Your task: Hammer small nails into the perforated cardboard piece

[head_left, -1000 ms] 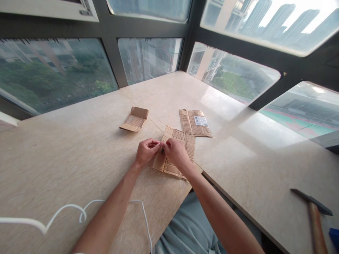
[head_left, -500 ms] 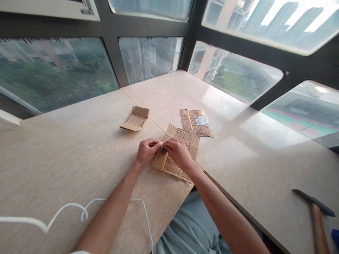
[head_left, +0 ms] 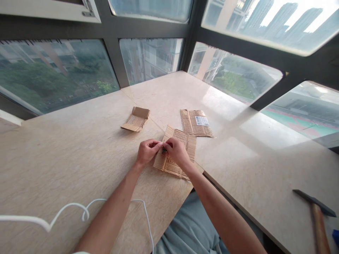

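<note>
A flattened piece of corrugated cardboard [head_left: 185,157] with rows of small holes and crease lines sits under my hands, near the counter's front corner. My left hand [head_left: 147,151] is closed in a pinch at its left edge. Right beside it, the fingertips of my right hand [head_left: 175,150] are pinched on the same edge, nearly touching the left ones. A small dark patch [head_left: 164,150] shows below the right fingers; what it is cannot be made out. The right hand and forearm cover part of the cardboard.
A folded cardboard piece [head_left: 136,120] with raised flaps lies to the back left. Behind the right hand is another flat cardboard piece [head_left: 197,123] with a white label. A hammer [head_left: 315,208] rests far right. A white cable [head_left: 144,208] crosses the pale counter [head_left: 79,151] in front.
The cardboard has turned and tipped slightly, its right edge shifting left. Both hands keep their pinch in nearly the same place.
</note>
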### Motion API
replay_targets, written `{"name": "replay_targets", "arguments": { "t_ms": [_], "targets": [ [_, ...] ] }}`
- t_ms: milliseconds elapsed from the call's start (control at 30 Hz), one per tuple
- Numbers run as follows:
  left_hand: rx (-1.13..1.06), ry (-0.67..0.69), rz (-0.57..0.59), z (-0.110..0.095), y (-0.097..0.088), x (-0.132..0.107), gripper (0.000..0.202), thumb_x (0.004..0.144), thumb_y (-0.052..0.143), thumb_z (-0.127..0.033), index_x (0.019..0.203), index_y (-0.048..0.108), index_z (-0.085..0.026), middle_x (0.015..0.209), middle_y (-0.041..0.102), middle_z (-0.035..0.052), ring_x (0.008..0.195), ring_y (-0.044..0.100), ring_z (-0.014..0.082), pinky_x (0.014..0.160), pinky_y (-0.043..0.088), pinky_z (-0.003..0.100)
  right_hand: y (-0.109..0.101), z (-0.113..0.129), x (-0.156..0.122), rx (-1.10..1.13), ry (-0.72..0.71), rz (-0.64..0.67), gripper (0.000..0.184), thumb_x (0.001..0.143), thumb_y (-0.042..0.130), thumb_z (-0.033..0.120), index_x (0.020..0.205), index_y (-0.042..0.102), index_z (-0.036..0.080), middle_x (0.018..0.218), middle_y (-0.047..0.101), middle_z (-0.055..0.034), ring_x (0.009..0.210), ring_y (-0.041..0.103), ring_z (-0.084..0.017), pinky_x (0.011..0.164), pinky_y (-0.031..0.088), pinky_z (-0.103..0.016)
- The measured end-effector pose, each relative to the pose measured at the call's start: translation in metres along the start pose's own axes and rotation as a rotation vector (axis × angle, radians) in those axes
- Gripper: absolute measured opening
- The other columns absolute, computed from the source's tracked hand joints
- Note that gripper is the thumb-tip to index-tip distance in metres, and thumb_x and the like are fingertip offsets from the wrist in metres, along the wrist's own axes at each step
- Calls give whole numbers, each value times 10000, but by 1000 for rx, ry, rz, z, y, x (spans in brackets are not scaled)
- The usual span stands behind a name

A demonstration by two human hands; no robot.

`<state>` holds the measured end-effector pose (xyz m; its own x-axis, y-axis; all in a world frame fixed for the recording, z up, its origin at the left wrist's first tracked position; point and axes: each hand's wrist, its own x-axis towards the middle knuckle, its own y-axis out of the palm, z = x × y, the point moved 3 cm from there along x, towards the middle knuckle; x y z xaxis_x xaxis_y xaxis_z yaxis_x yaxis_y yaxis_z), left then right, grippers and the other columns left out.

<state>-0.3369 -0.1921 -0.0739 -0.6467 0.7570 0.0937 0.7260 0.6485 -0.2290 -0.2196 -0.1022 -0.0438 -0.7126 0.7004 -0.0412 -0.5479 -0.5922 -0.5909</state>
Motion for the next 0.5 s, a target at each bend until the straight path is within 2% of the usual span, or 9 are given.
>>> {"name": "replay_targets", "arguments": {
  "t_ms": [100, 300, 400, 500],
  "targets": [
    [0, -9, 0, 2, 1, 1, 246, 729, 709, -388, 755, 750, -148, 734, 750, 55, 639, 670, 166, 591, 517, 235, -3, -2, -1, 39, -103, -44, 146, 861, 593, 165, 725, 640, 190, 640, 644, 9, 624, 589, -145, 596, 392, -228],
    [25, -7, -14, 5, 2, 1, 222, 744, 696, -361, 753, 747, -145, 722, 747, 48, 642, 671, 168, 579, 505, 228, -11, -4, -3, -23, -378, 26, 287, 789, 467, -2, 765, 667, 203, 877, 670, -37, 840, 621, -160, 756, 441, -249],
    [37, 0, -11, 6, 2, 1, 224, 756, 690, -360, 768, 747, -143, 741, 749, 48, 654, 673, 165, 589, 506, 225, -14, -5, 0, 19, -308, -25, 237, 787, 486, 38, 870, 636, 201, 895, 660, -35, 836, 617, -162, 730, 446, -251],
    [47, 16, -13, 5, 1, 1, 225, 762, 688, -360, 770, 743, -142, 735, 745, 48, 644, 667, 160, 586, 503, 222, -12, -5, 2, -66, -95, -77, 59, 867, 569, 249, 866, 596, 196, 771, 643, -21, 684, 583, -167, 604, 399, -251]
  ]
}}
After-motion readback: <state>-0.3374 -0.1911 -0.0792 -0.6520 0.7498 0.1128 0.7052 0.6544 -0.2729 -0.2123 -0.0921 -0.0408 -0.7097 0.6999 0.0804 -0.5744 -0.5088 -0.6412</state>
